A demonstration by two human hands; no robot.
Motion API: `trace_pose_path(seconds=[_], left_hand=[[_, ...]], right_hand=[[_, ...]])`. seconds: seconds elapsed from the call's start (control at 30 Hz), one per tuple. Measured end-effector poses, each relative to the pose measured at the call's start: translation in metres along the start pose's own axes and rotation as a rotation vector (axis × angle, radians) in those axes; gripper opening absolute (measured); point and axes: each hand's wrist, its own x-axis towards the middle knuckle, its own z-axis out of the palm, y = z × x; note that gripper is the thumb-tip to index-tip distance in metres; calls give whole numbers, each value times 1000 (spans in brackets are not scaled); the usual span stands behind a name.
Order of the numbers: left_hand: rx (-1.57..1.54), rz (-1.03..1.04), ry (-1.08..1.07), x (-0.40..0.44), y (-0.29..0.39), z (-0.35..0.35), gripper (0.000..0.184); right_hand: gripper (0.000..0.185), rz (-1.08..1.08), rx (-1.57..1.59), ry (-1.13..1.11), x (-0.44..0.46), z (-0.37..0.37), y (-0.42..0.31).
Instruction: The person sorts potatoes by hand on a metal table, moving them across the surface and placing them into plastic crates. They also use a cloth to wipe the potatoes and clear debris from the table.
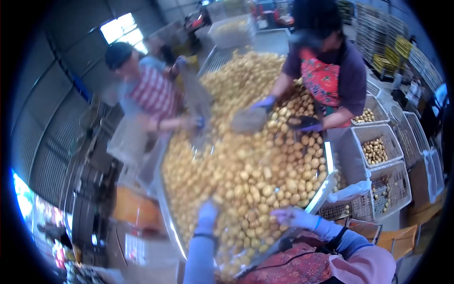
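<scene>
A large heap of small round yellow-brown produce that looks like potatoes (250,189) fills a metal-edged sorting table in front of me. My left hand (207,212), in a pale bluish glove, is over the near left part of the heap; motion blurs its fingers. To its right, my right hand (288,217) hovers at the heap's near right edge, its gloved fingers stretched toward the left. Nothing can be made out in it. Both forearms wear bluish sleeves.
Across the table, a person in a red floral apron (320,83) and another in a checked apron (156,92) reach into the heap. White crates (402,154) partly filled with produce stand at right. A metal rim (321,191) bounds the table's right side.
</scene>
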Motion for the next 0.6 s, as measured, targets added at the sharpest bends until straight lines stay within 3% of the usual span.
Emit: trace_pose_path(seconds=[0.03, 0.13, 0.17, 0.23, 0.27, 0.33, 0.37, 0.4, 0.5, 0.6], left_hand=[[24, -97, -94, -1, 25, -16, 57], [-208, -83, 70, -19, 39, -23, 52], [-394, -97, 163, -35, 53, -37, 49], [-440, 24, 503, -54, 82, -33, 42], [-602, 72, 461, -72, 125, -55, 39], [-826, 264, 123, -100, 206, -78, 49], [-930, 325, -63, -114, 246, -89, 55], [-336, 576, -214, -119, 272, -121, 61], [-226, 684, 278, -151, 251, -65, 69], [81, 637, 183, -180, 200, -34, 64]], right_hand=[[49, 49, 127, -70, 4, 14, -20], [50, 32, 45, -205, 32, 21, 10], [51, 32, 212, -184, 33, 19, 9], [53, 14, 554, -136, 38, 16, 7], [55, 19, 730, -117, 36, 18, 7], [58, 59, 1064, -94, 25, 21, 6], [48, 110, 1011, 3, 24, 24, -18], [42, 106, 972, 55, 21, 20, -15], [29, 22, 728, 229, -9, -9, -9], [35, -362, 393, 548, -59, -46, -28]])
